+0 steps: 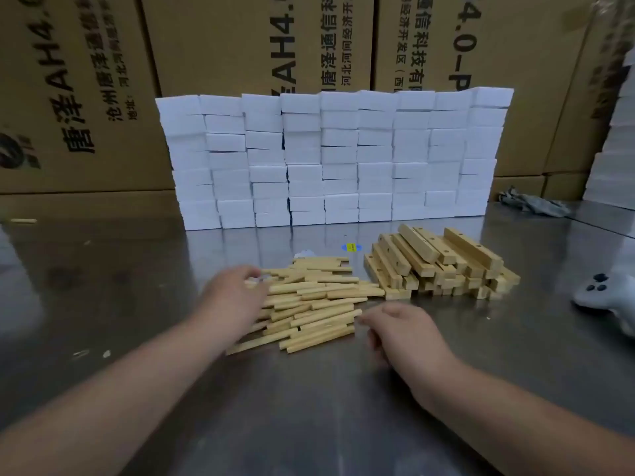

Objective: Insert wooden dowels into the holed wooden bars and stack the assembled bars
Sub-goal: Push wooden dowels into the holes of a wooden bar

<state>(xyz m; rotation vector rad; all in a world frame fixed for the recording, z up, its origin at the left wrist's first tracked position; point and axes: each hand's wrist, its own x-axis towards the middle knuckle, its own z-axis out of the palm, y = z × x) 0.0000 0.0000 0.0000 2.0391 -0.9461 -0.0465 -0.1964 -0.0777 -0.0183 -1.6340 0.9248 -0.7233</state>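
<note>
Resting our left hand (237, 293) on the dowel pile (319, 304) at the middle of the desk (309, 413), we cannot tell its grip. Our right hand (402, 329), loosely curled and empty, sits beside it, near the holed bars (443, 266).

Single view here, worn on the head, tilted forward and down over the steel bench (137, 269). It's wide and close: the dowel pile (309, 304) sits near centre, both forearms (144, 383) run in below it from the bottom edge, and white blocks (336, 156) wall off the scene behind it.
</note>
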